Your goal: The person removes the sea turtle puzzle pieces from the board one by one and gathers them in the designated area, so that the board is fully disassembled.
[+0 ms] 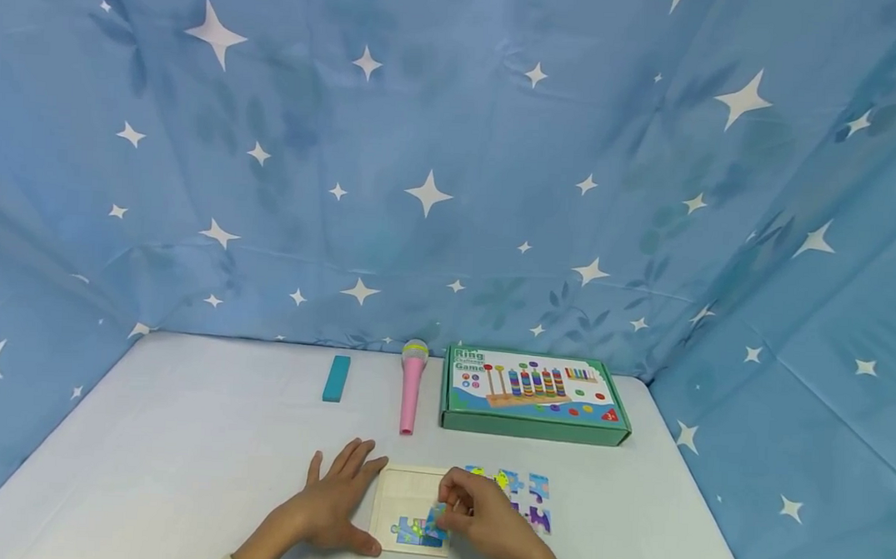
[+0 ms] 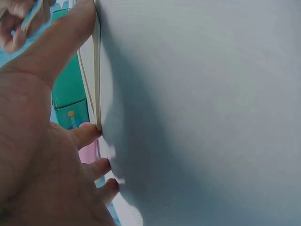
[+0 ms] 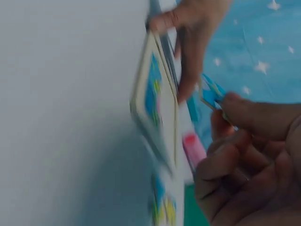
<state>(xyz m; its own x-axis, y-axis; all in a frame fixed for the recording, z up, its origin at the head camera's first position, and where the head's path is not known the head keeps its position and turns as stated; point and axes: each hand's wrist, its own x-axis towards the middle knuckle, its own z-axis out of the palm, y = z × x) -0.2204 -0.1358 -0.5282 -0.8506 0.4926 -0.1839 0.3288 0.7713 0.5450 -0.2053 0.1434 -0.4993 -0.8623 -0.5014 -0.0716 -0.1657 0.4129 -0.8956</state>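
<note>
The left hand (image 1: 336,504), fingers spread, touches the left edge of a wooden tray (image 1: 409,490) with thumb and fingertip. The right hand (image 1: 488,516) pinches a puzzle piece (image 1: 435,524) over the tray's lower right, beside placed pieces (image 1: 408,531). Loose pieces (image 1: 540,485) lie right of the tray. Beyond, a pink microphone (image 1: 411,386) lies between a teal block (image 1: 336,379) and a green game box (image 1: 535,429); a starry curtain (image 1: 390,235) hangs behind.
</note>
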